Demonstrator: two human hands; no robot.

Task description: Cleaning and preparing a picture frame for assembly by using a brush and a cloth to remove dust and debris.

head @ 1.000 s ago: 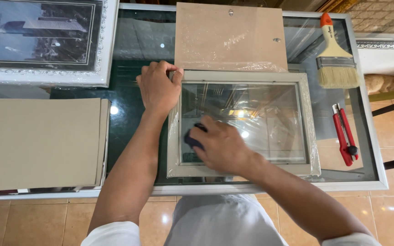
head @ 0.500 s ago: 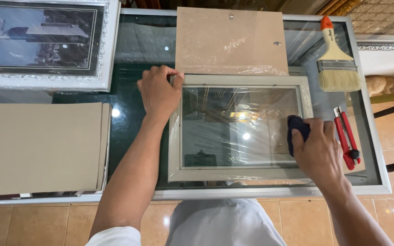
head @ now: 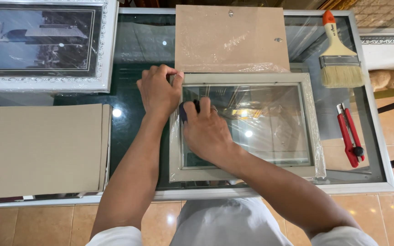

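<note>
A pale grey picture frame (head: 310,132) wrapped in clear plastic lies face up on the glass table (head: 133,123), its glass pane reflecting light. My left hand (head: 158,91) presses on the frame's top left corner. My right hand (head: 206,132) is on the pane near that same corner, shut on a small dark blue cloth (head: 184,109) pressed against the glass.
A brown backing board (head: 231,38) lies behind the frame. A wide paintbrush (head: 338,59) and a red utility knife (head: 349,136) lie at the right. A white framed picture (head: 42,43) sits far left, a stack of cardboard sheets (head: 39,148) near left.
My right hand with the cloth went from the pane's lower left to its right edge, then back across to the top left corner. My left hand stayed on the corner.
</note>
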